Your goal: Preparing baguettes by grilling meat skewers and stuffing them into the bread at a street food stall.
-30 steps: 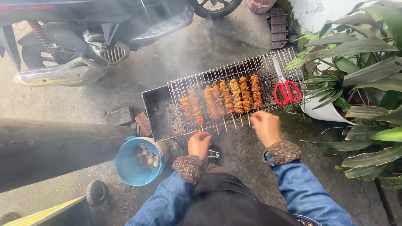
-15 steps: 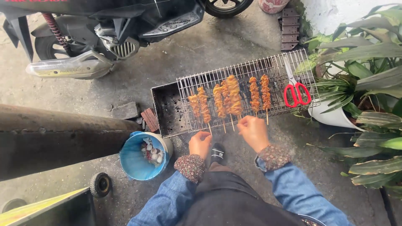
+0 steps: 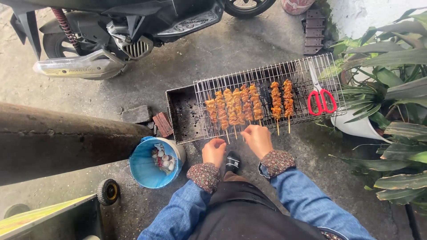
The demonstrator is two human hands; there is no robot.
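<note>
A long metal charcoal grill (image 3: pixel 180 113) sits on the ground with a wire rack (image 3: pixel 307 71) over it. Several meat skewers (image 3: pixel 233 106) lie across the rack, two more (image 3: pixel 282 100) a little to the right. My right hand (image 3: pixel 258 139) is at the rack's near edge, fingers pinching the stick ends of the left group of skewers. My left hand (image 3: pixel 214 151) hovers just left of it, loosely curled, close to a stick end; whether it holds one I cannot tell. Red-handled scissors (image 3: pixel 321 98) rest on the rack's right end.
A blue bucket (image 3: pixel 149 166) with pale scraps stands left of my knees. Bricks (image 3: pixel 151 119) lie beside the grill. A parked motorbike (image 3: pixel 129 31) is behind, potted plants (image 3: pixel 382 93) at right, a thick pipe (image 3: pixel 62 142) at left.
My right hand has shifted left along the rack's edge, from the right-hand skewers to the left group. The left hand stayed near the front edge. The camera view drifted.
</note>
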